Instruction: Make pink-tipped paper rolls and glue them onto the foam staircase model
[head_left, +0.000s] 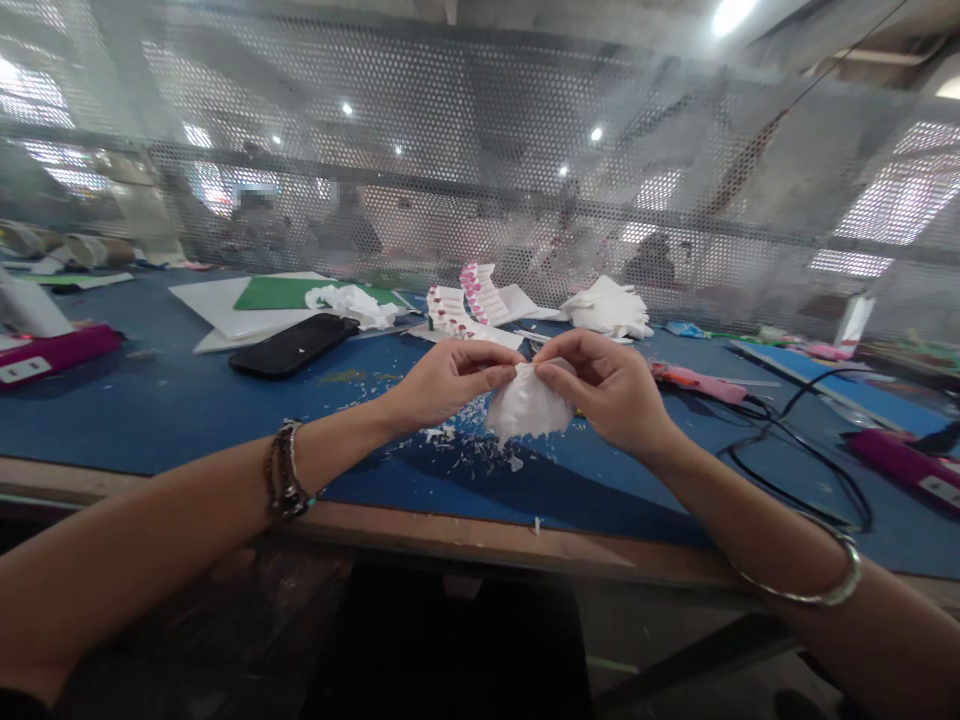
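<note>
A piece of thin white paper (529, 408) with a ragged lower edge hangs between my hands, just above the blue tabletop (187, 425). My left hand (455, 380) pinches its gathered top edge from the left. From the right, my right hand (606, 385) grips the same edge between thumb and fingers, close to the left fingertips. Small white paper scraps (480, 450) lie scattered on the table below. Behind the hands stand folded white strips (484, 297) with pink and dark red tips, and a stack of white paper pieces (607, 306).
A black phone (294, 345) lies to the left, near green (277, 293) and white sheets. On the right are a pink-handled tool (701, 382), black cables (806, 470) and a purple power strip (907, 465). Another purple strip (60, 352) sits far left. A perforated metal screen (465, 130) rises behind.
</note>
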